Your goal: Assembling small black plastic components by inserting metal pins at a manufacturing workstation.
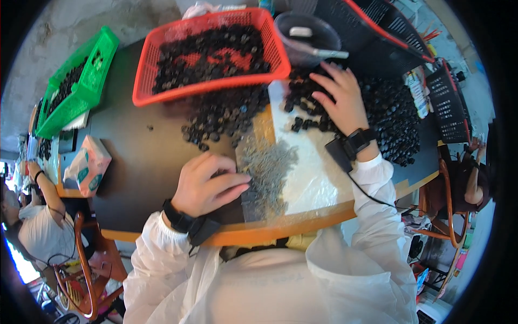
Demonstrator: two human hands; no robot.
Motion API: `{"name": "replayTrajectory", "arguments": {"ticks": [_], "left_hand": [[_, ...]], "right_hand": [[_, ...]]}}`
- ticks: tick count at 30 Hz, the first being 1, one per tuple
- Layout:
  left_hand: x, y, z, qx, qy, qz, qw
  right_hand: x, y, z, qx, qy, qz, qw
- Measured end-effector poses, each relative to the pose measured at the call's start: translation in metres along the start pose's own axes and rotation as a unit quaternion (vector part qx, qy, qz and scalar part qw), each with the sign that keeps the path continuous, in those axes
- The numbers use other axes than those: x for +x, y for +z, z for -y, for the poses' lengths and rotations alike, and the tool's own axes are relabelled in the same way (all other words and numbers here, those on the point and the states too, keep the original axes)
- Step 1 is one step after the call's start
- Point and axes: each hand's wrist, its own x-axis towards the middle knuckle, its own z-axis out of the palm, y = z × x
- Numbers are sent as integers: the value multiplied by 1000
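My left hand [208, 183] is over the near part of the dark table, its fingers curled and pressed together. Its fingertips are at the left edge of a heap of small grey metal pieces [270, 173]; what they pinch, if anything, is too small to make out. My right hand [342, 100] reaches over a large spread of small black round parts [388, 119], with fingers apart and nothing visible in them. Under the grey heap and beside the black parts lies a white plastic sheet [315, 183]. More loose black parts [216, 121] lie left of it.
A red basket [210, 89] with black parts stands at the back, beside a clear round tub [283, 32]. Black crates [372, 38] are at the back right. To the left are a green basket [94, 89] and a tissue pack [97, 164]. Other people sit at both sides.
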Motion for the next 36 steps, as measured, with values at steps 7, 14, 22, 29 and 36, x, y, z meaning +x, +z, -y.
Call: {"name": "replayTrajectory", "arguments": {"ticks": [7,14,22,29,36], "left_hand": [[2,1,2,23,21,42,999],[2,5,5,105,-43,42,993],[-1,6,6,105,-44,45,993],[3,9,2,91,-67,49,992],[4,8,3,-65,-176,-41,981]], "right_hand": [[7,-19,67,194,-120,34,973],[-6,-3,96,192,-85,87,974],[3,16,93,132,-79,61,986],[5,21,93,148,-31,40,988],[10,19,92,145,-61,22,987]]}}
